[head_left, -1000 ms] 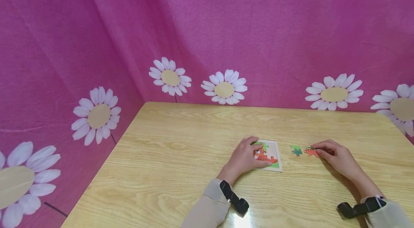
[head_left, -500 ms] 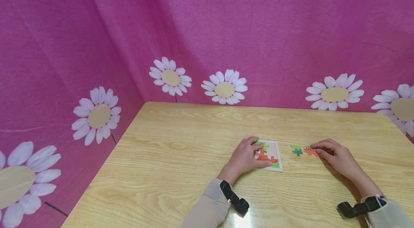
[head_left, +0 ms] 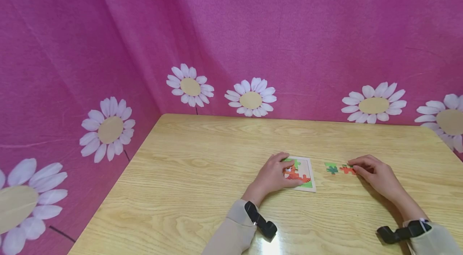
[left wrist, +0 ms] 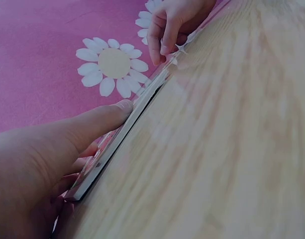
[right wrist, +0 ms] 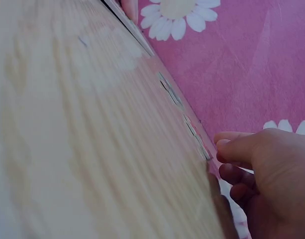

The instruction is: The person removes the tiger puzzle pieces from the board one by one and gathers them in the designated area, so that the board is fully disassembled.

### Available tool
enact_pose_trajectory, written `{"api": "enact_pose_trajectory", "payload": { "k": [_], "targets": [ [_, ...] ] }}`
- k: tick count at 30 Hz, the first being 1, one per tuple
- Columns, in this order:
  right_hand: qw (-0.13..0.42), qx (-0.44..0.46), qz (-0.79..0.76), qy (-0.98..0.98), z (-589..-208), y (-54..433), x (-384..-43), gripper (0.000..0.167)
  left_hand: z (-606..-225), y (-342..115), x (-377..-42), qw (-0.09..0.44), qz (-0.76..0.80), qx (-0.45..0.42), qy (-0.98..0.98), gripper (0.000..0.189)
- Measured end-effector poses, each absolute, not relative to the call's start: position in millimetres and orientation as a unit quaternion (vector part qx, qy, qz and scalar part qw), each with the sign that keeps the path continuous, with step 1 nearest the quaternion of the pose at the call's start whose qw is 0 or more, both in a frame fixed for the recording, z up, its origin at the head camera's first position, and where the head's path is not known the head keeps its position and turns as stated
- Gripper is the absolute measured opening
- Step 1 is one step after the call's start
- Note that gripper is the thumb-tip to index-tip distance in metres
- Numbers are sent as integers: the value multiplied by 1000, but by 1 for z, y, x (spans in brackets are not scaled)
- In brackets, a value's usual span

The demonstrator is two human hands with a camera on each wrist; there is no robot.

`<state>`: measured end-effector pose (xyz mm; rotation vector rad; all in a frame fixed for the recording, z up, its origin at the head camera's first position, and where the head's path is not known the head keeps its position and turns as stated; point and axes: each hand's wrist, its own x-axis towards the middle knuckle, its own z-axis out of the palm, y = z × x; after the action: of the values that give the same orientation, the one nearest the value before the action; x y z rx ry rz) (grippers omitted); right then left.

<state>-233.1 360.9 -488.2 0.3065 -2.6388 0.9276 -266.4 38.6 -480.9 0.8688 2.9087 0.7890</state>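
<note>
First observer: Report on the left grip.

Second observer: The left grip (head_left: 269,176) held the puzzle board (head_left: 311,172), its thumb along the near edge and its fingers reaching over the far side. The board lay flat on the worktop (head_left: 217,146). Compared with a second earlier, I recorded no noticeable shift in either.

First observer: Condition of the board?

Second observer: Partly filled. Pieces with an orange striped animal on green were in place; pale base showed in the far right part.

First observer: And the right grip?

Second observer: The right grip (head_left: 377,176) was at the right-hand end of the orange piece (head_left: 347,170), thumb and forefinger drawn close together. I could not tell whether they pinched the piece or only touched it.

First observer: Any difference to enter?

Second observer: One, minor. The orange piece appeared slightly turned from its attitude a second before, though it occupied nearly the same spot on the worktop.

First observer: The remaining piece?

Second observer: The green piece (head_left: 331,168) lay between the board and the orange piece, just beside the latter and apart from the board. Its position matched the earlier one.
</note>
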Motion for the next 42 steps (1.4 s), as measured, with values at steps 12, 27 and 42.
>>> {"api": "enact_pose_trajectory", "payload": {
  "k": [12,27,42],
  "targets": [
    [183,142,337,-913,-482,336,-228,14,-480,36,-269,15,248,292,924,69],
    [155,192,357,-901,-484,296,-225,17,-480,32,-271,48,256,296,919,71],
    [103,248,366,-891,-481,270,-224,23,-478,31,-270,44,256,298,918,69]
  ]
}}
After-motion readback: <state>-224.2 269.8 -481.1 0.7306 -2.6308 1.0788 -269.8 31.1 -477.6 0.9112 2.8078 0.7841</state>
